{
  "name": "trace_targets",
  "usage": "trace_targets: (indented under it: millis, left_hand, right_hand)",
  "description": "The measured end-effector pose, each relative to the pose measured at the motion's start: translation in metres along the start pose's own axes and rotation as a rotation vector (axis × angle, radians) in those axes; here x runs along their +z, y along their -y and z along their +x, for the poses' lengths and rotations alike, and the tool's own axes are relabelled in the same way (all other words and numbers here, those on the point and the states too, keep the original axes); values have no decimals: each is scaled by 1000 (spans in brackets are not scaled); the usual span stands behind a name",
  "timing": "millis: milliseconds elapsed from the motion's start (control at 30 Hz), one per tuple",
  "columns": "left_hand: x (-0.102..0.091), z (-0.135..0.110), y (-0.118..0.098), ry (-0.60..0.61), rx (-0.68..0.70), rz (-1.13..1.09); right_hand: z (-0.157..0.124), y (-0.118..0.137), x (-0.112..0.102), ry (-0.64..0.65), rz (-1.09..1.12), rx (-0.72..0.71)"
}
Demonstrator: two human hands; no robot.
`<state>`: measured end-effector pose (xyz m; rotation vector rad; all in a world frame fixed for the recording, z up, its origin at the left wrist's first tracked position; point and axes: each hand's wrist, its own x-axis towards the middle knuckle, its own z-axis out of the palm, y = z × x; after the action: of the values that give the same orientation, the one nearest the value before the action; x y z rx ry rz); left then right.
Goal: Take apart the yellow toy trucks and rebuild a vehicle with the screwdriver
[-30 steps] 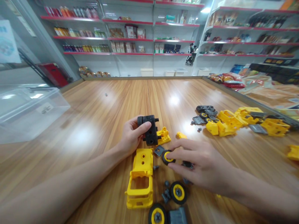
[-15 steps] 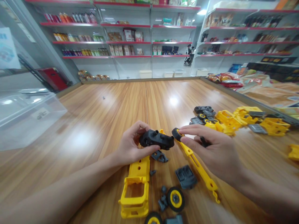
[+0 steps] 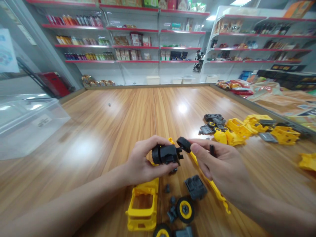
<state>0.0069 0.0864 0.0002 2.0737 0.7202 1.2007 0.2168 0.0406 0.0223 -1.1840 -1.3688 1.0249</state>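
- The left forearm (image 3: 84, 200) slants in from the lower left, wrist (image 3: 123, 174) nearly straight.
- The left hand (image 3: 143, 161) grips, fingers (image 3: 154, 141) curled over the top, left thumb (image 3: 163, 169) stretched rightward below.
- The right forearm (image 3: 274, 200) slants in from the lower right.
- The right hand (image 3: 219, 161) pinches between right thumb (image 3: 201, 152) and forefinger (image 3: 204, 142), pointing left.
- The hands face each other, near but apart.

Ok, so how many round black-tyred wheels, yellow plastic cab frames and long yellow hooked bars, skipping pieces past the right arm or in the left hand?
Round black-tyred wheels: 3 (1 in the right hand, 2 on the wooden table, one partly out of view)
Yellow plastic cab frame: 1
Long yellow hooked bar: 1
Total: 5
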Motion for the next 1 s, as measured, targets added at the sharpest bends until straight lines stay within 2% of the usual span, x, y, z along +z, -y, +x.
trace_targets:
  millis: [100,267,433,533,700,767,1000]
  left_hand:
    - [4,0,-4,56,-65,-24]
    - [10,0,-2,186,-221,-232]
    - [10,0,0,250,-239,-319]
    - [9,0,2,276,-239,-382]
    - [10,0,6,282,-236,-432]
    - [11,0,6,289,-216,-431]
    - [11,0,5,311,-220,-386]
  right_hand:
    - [-1,0,0,-11,9,-36]
    - [-1,-4,-2,-14,-153,-290]
    - [0,-9,-3,5,-288,-433]
    - [0,-10,-4,6,-289,-439]
    - [2,-8,-4,14,-155,-245]
    - [3,-9,-4,39,-130,-211]
    - [5,-24,-5,61,-298,-411]
